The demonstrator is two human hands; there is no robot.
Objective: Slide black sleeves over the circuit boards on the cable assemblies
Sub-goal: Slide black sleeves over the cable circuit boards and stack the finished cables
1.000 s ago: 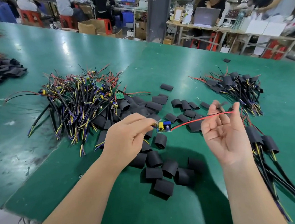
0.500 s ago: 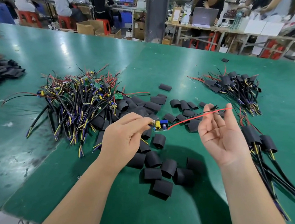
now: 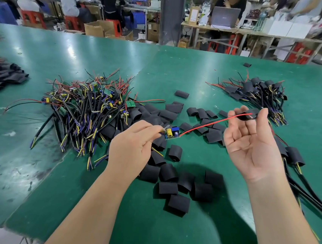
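Note:
My left hand (image 3: pixel 134 148) pinches the near end of a small circuit board (image 3: pixel 171 133) with yellow and blue parts, held above the green table. Red and black wires (image 3: pixel 204 124) run from the board up to my right hand (image 3: pixel 251 143), palm up. That hand's fingertips and thumb pinch a black sleeve (image 3: pixel 248 115), and the wire tips reach into its mouth. Loose black sleeves (image 3: pixel 180 182) lie scattered below and behind the board.
A heap of bare cable assemblies (image 3: pixel 85 103) lies at the left. Sleeved assemblies lie at the back right (image 3: pixel 256 91) and along the right edge (image 3: pixel 296 163). More black sleeves (image 3: pixel 2 77) sit far left. People work at benches beyond the table (image 3: pixel 35 169).
My right hand has drawn in slightly and turned the black sleeve up between its fingertips, with the red wire's tip now at the sleeve. My left hand stays on the board.

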